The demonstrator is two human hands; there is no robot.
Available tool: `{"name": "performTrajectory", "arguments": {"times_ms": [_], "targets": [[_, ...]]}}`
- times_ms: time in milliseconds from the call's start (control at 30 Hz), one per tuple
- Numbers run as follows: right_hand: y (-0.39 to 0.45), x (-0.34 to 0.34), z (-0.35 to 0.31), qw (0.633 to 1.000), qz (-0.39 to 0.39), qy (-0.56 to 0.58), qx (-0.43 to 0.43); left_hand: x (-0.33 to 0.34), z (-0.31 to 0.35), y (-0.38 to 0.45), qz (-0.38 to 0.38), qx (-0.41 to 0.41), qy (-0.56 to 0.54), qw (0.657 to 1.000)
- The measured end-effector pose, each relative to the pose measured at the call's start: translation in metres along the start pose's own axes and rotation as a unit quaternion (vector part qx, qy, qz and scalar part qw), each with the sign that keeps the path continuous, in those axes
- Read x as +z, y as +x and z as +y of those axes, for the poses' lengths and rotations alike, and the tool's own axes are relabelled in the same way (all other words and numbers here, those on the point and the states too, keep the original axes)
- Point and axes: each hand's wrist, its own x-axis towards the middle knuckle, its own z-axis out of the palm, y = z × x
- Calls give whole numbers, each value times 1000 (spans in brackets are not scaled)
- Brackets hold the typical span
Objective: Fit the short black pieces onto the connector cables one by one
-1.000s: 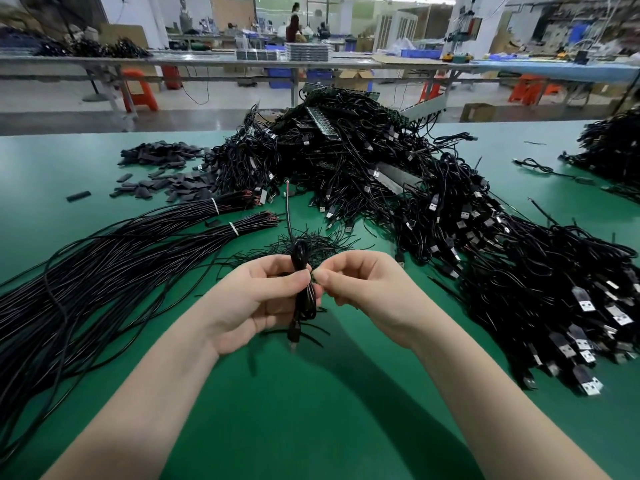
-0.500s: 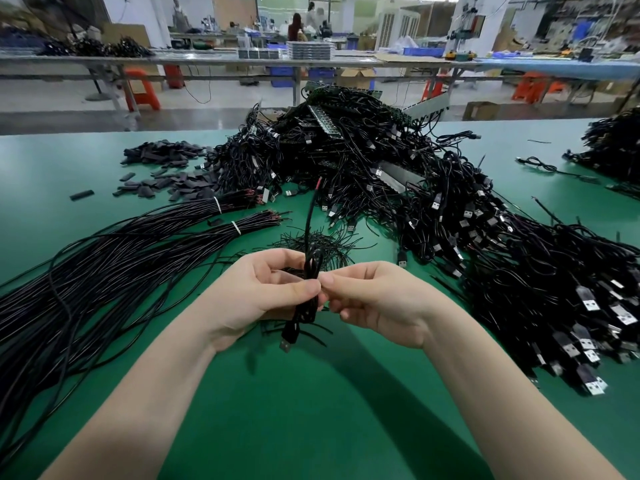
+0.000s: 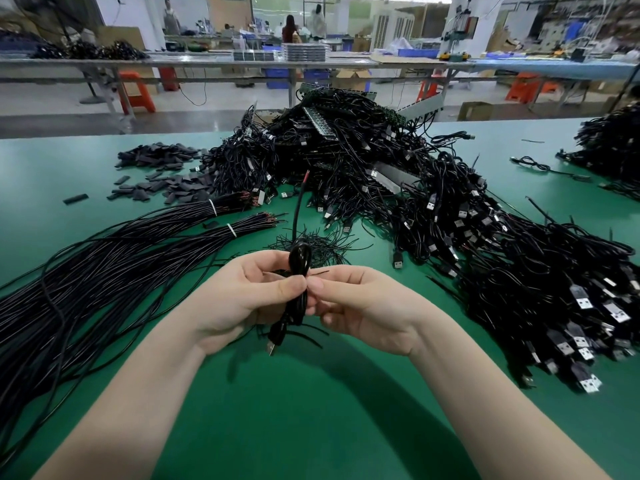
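My left hand (image 3: 242, 299) grips a folded black connector cable (image 3: 298, 261) above the green table. The cable's USB plug (image 3: 275, 337) hangs below my fist, and its stripped red-tipped end (image 3: 307, 175) sticks up and away. My right hand (image 3: 363, 306) pinches a thin black tie at the cable bundle, right against my left thumb. Short black pieces (image 3: 166, 174) lie in a loose heap at the far left of the table. I cannot tell whether a short piece sits on the held cable.
A large pile of USB cables (image 3: 450, 237) covers the middle and right of the green table (image 3: 311, 427). Two tied bundles of long black wires (image 3: 104, 265) fan out on the left. Cut black ties (image 3: 311, 244) lie behind my hands. Another cable heap (image 3: 613, 140) sits far right.
The cable's free end has swung from upright to leaning right, and the looped bundle has shifted slightly in my left hand. My right hand's fingers stay pinched at the bundle.
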Motion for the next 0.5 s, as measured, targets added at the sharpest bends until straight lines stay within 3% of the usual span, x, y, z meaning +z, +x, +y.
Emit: {"name": "performTrajectory", "arguments": {"times_ms": [167,367,500], "targets": [[1,-4,0,997,51,-43,-31,0,0,0,21,0,36,999],[1,-4,2,999,31,-34,-23,-1,1,-1,1,2,44,999],[2,-3,3,994,71,-66,-58,-3,0,1,13,3,43,999]]}}
